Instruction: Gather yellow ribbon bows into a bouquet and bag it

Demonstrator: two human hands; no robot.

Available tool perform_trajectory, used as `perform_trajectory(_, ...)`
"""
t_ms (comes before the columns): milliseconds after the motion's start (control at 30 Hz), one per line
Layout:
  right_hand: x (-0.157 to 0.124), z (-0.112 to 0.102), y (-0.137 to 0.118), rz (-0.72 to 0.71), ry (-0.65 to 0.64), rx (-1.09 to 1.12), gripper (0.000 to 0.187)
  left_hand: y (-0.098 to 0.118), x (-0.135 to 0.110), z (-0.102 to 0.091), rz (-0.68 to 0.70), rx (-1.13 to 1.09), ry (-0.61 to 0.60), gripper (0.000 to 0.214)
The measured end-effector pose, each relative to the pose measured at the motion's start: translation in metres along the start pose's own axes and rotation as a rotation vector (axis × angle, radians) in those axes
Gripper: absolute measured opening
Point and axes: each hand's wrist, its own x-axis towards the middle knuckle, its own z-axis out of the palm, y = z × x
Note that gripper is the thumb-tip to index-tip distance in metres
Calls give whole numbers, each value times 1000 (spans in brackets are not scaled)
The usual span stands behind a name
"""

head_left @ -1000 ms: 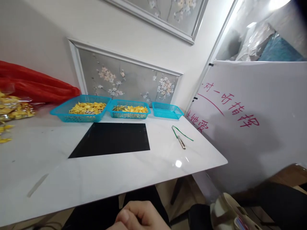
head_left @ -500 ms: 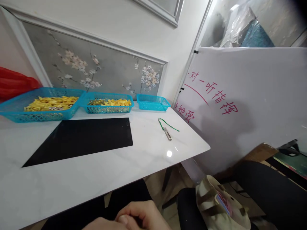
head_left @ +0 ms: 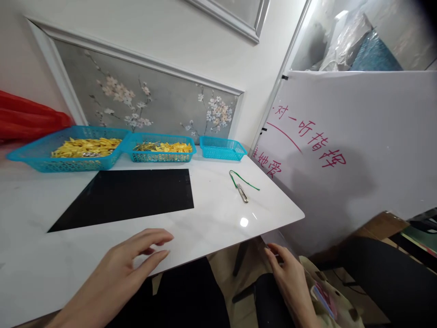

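Note:
My left hand [head_left: 131, 257] hovers over the near edge of the white table [head_left: 211, 218], fingers stretched out and apart, holding nothing. My right hand [head_left: 288, 269] is below the table's right corner, its fingers pinching the edge of a clear plastic sheet or bag [head_left: 273, 239] above a beige bag [head_left: 327, 300] on my lap. A black mat [head_left: 129, 196] lies on the table ahead of my left hand. A small metal tool with a green cord [head_left: 241, 186] lies to the mat's right.
Three blue baskets stand along the wall: a large one [head_left: 64, 152] and a middle one [head_left: 160, 150] with yellow pieces, a small one [head_left: 221, 148] at the right. A whiteboard [head_left: 341, 150] with red writing leans at the right. Red fabric [head_left: 30, 118] lies far left.
Both hands were clasped together low in front of me. Now they have parted: the left has risen over the table edge, the right has gone to the plastic by the bag.

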Motion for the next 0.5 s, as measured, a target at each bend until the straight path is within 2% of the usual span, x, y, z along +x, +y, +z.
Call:
perform_trajectory(67, -2, 2, -9, -9, -24, -20, 40, 6, 9, 5, 78, 59, -74, 24)
perform_trajectory(200, -4, -4, -33, -110, -24, 22, 39, 14, 17, 22, 141, 104, -113, 13)
perform_trajectory(300, -10, -6, -54, -188, -12, 128, 35, 20, 19, 29, 174, 72, -137, 22)
perform_trajectory(433, -28, 7, -88, -360, -29, 379, 20, 37, 15, 22, 110, 65, -209, 23)
perform_trajectory(500, -40, 19, -105, -406, -49, 517, 25, 47, 9, 15, 98, 21, -212, 24)
